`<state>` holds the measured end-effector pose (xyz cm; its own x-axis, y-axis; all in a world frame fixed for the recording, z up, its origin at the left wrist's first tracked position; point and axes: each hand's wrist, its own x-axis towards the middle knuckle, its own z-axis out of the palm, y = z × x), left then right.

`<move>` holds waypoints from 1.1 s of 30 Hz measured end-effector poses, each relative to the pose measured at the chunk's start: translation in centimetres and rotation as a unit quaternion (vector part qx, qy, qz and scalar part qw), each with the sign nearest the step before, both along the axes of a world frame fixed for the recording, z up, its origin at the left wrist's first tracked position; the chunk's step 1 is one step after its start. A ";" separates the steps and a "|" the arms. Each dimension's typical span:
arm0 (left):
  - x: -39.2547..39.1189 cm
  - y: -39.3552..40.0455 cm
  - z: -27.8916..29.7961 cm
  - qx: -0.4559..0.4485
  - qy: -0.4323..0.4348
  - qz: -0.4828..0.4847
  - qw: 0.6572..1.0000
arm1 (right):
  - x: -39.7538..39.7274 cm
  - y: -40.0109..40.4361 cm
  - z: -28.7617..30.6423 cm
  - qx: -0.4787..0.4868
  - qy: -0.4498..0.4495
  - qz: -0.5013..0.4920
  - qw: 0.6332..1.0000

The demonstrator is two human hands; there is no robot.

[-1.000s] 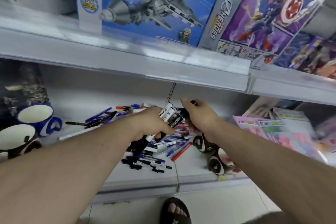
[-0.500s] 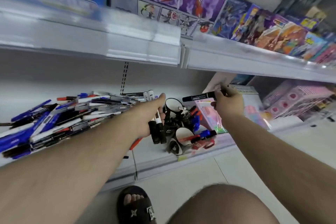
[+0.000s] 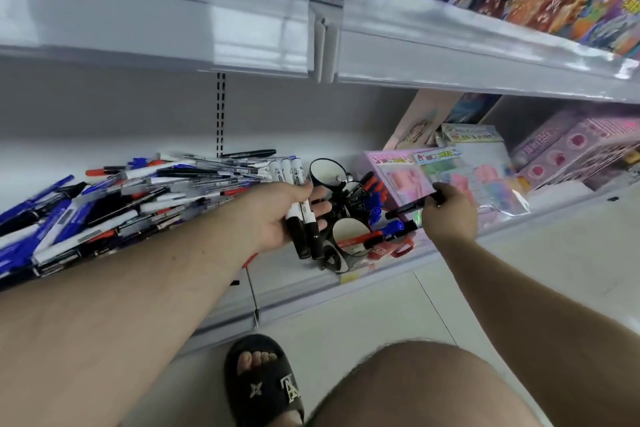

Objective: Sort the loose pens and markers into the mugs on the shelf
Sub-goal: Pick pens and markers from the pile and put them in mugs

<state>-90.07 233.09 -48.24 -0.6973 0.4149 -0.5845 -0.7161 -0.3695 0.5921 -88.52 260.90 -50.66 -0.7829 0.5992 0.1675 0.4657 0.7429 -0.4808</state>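
Both hands are busy: the left hand grips a bundle of white markers, and the right hand pinches one black marker just above the mugs. That loose fan could slip and scatter, or knock a mug already crowded with pens. Behind the left wrist sprawls the unsorted pile.

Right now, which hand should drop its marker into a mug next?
Right hand: it pinches a single black marker angled toward the mugs. The left hand holds a bundle of white markers.

Black-capped white markers; blue, red pens.
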 end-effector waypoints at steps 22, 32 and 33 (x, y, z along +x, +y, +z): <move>0.7 -2.0 0.5 0.061 0.069 0.012 0.996 | -3.5 -3.8 -1.9 0.036 -0.203 0.182 0.961; 3.1 -6.6 3.8 0.151 0.117 0.075 0.979 | 1.3 -17.2 8.7 -0.382 -0.380 0.343 0.770; 3.2 -7.2 4.0 0.150 0.123 0.085 0.977 | 2.0 -18.1 8.9 -0.399 -0.381 0.346 0.760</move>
<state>-86.84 225.84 -44.20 -0.8751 0.4081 -0.2600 -0.4790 -0.6544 0.5851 -86.53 242.78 -41.72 -0.6450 -0.3254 -0.6915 0.4655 0.5504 -0.6931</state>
